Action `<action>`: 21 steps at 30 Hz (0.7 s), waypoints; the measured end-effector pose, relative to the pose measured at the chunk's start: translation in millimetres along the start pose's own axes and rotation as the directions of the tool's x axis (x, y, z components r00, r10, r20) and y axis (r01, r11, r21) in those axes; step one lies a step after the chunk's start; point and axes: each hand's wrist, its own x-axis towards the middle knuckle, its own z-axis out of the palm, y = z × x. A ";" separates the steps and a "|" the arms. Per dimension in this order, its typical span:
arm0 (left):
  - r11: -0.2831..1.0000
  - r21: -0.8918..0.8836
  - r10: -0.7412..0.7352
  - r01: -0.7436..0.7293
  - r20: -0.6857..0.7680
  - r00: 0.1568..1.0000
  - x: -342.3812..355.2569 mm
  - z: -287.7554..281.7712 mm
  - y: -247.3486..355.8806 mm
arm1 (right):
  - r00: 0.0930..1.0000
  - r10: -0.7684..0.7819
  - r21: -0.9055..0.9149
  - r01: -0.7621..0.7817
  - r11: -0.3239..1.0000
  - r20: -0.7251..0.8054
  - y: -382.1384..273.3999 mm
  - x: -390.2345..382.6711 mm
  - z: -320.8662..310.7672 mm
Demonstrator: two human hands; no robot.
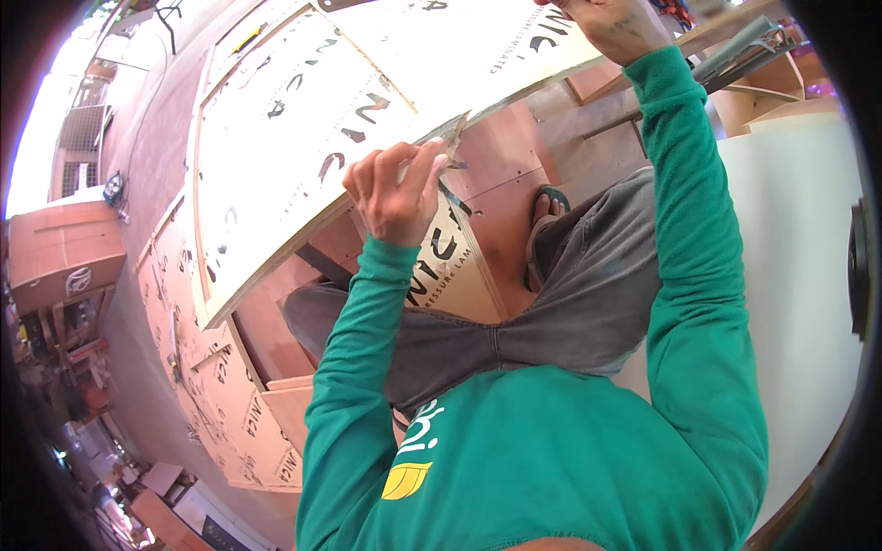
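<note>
My left hand is at the near edge of a large white-faced panel printed with dark lettering. Its fingers are curled, with thumb and forefinger pinched on a thin, brownish, see-through strip that looks like tape or film. Farther right, my right hand is over the panel's far right end, its fingers bent and partly cut off by the top of the view. What those fingers hold, if anything, cannot be made out.
Below the panel, between my knees, stands a printed board. More printed sheets lie at left. A white surface is on my right, beside grey metal tubes. A wooden box stands far left.
</note>
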 end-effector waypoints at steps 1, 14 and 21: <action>1.000 0.025 0.016 -0.017 0.019 1.000 1.7 4.6 -0.9 | 0.998 -0.054 0.027 0.055 0.998 -0.031 4.4 1.9 4.5; 0.995 0.024 0.096 -0.101 0.171 0.981 -10.5 25.2 -10.9 | 0.954 -0.189 -0.075 0.176 0.982 -0.232 11.2 13.6 18.3; 0.977 -0.201 0.150 -0.066 0.439 0.886 -65.5 -23.3 -0.2 | 0.963 -0.145 -0.101 0.124 0.987 -0.227 11.1 15.9 23.0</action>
